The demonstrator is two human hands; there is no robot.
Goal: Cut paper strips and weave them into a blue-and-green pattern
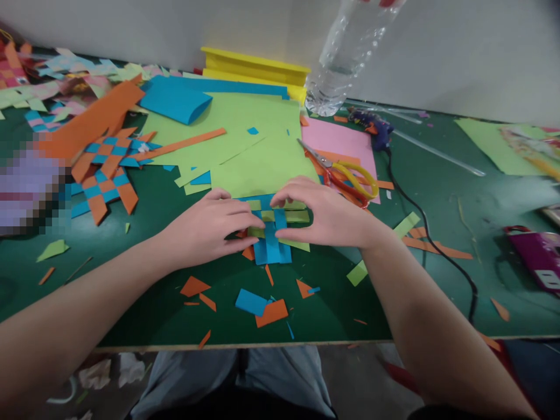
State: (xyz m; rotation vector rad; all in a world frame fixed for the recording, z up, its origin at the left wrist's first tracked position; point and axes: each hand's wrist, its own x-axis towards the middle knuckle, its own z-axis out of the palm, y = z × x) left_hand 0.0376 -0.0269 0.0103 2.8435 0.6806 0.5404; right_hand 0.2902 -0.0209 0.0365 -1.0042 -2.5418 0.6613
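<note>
My left hand and my right hand rest on a small weave of blue and light green paper strips at the middle of the green table. The fingers of both hands pinch and press the strips from either side. The lower ends of the blue strips stick out towards me. The weave's middle is partly hidden by my fingers.
Scissors with yellow and red handles lie on pink paper just beyond my right hand. A plastic bottle, a glue gun with a black cord, light green sheets, orange-and-blue woven pieces and paper scraps surround the work.
</note>
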